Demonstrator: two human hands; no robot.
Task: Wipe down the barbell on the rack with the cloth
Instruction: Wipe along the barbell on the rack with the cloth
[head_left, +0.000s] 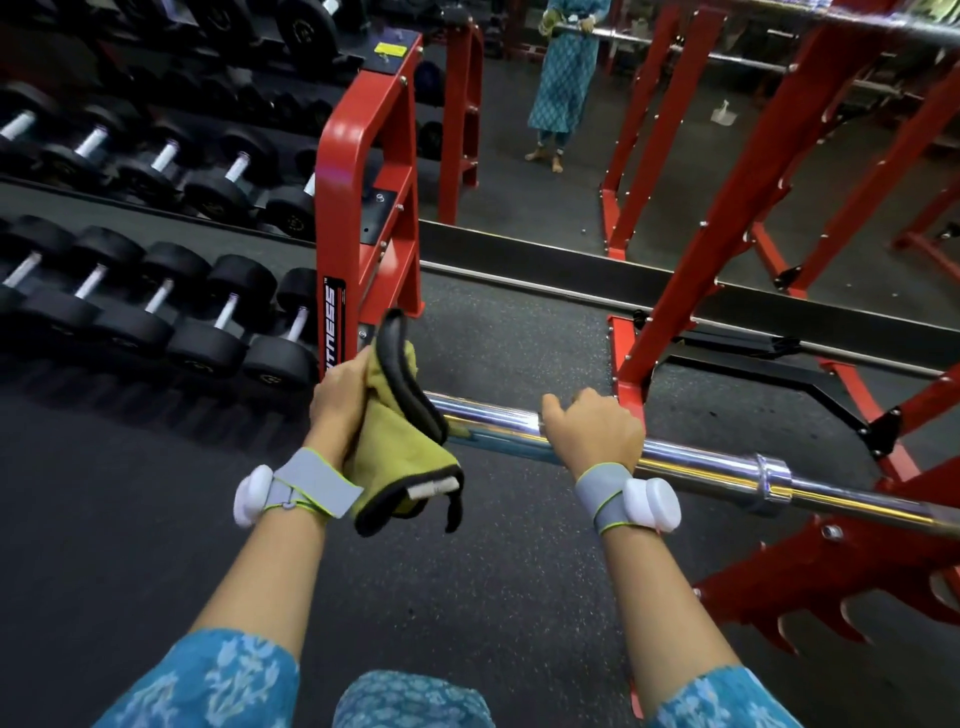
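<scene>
A chrome barbell (493, 423) lies across the red rack (810, 545) from the centre to the right edge. My left hand (340, 392) grips a yellow-green cloth with black edging (395, 441), wrapped over the bar's left end. My right hand (592, 426) grips the bare bar just to the right of the cloth, fingers curled round it. A collar (774, 480) sits on the bar beyond my right hand. The bar's left tip is hidden under the cloth.
A red dumbbell rack (363, 208) with rows of black dumbbells (156, 312) fills the left. A wall mirror (571, 130) ahead reflects a person in blue. Red rack uprights (727, 223) rise at the right. Dark rubber floor (493, 597) lies below.
</scene>
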